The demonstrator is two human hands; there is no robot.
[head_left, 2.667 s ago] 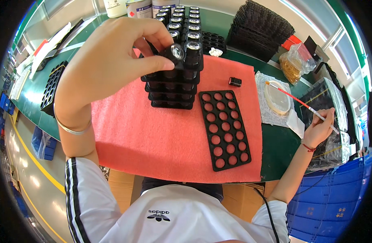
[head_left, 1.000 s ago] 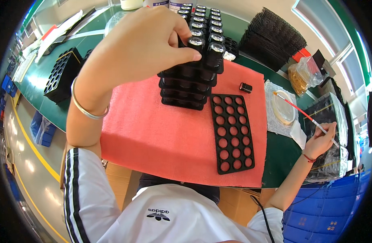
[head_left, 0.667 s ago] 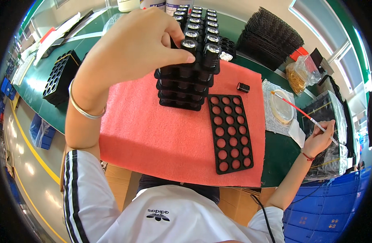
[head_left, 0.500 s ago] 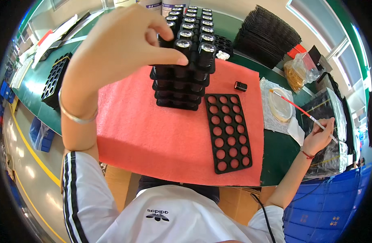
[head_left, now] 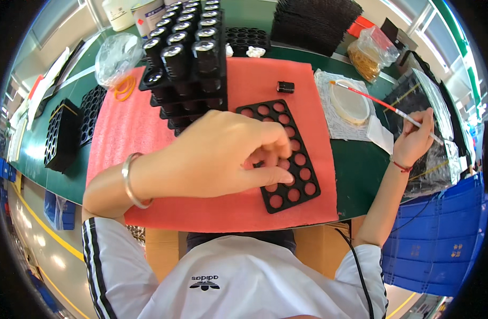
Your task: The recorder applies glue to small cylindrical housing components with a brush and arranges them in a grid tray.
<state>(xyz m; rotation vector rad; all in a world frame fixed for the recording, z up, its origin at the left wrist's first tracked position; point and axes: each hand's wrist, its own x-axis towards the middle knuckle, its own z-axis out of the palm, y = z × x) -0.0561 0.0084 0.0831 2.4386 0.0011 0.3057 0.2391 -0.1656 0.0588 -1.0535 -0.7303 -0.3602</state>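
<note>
My left hand (head_left: 238, 154) hovers over a black tray (head_left: 293, 195) with rows of round holes, lying on a pink foam mat (head_left: 212, 210). Its fingers are curled together; a dark bit shows between them, but what they hold is hidden. To the right, my right hand (head_left: 415, 139) grips a thin paintbrush (head_left: 379, 101) with a red and white handle, its tip pointing left over a round, pale dish (head_left: 350, 103). Behind my left hand rises a stack of black trays (head_left: 215, 87) filled with black, silver-topped cylinders (head_left: 205, 50). One small black cylinder (head_left: 285, 87) lies on its side on the mat.
At the left stand black perforated holders (head_left: 63, 135), near a clear plastic bag (head_left: 118, 56) and yellow rubber bands (head_left: 125, 89). A tall pile of black trays (head_left: 313, 24) stands at the back, with a bag of rubber bands (head_left: 369, 56) beside it. Blue crates (head_left: 440, 244) are lower right.
My left hand has come from the cylinder stack down to the holed tray, its fingers closing. My right hand still holds the paintbrush. The whole view has shifted somewhat.
</note>
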